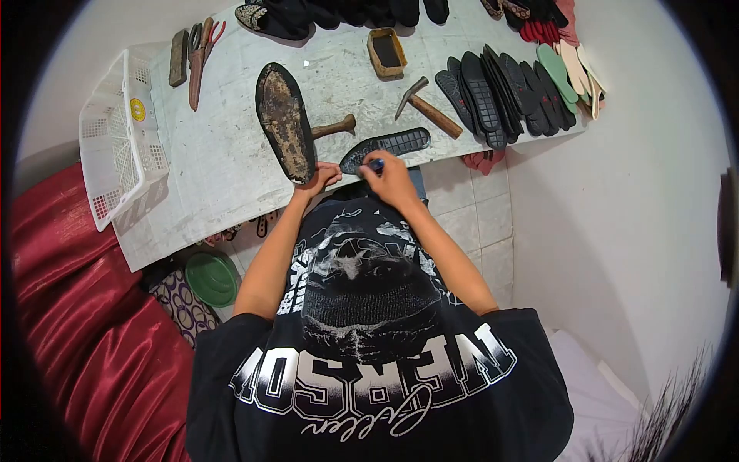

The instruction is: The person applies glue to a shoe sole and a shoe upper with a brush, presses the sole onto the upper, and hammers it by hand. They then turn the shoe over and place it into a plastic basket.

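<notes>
A black shoe sole (pixel 400 143) with a block-patterned tread lies near the table's front edge. At its rounded left end the fingers of my left hand (pixel 326 176) are closed on the rim. My right hand (pixel 392 182) is closed around a short dark blue handle (pixel 376 165) over the same end of the sole; the tool's tip is hidden. Left of the sole, a black shoe (pixel 283 115) rests bottom up with a rough brown underside, its toe over my left wrist. A wooden peg-like handle (pixel 335 126) juts from beside it.
Behind the sole are a hammer (pixel 428 108) and a yellowish glue container (pixel 386 52). Stacked black soles (pixel 485 96) and green insoles (pixel 556 73) stand right. Red-handled pliers (pixel 214 38) and a white plastic basket (pixel 115 138) lie left. Dark shoes (pixel 339 11) line the back.
</notes>
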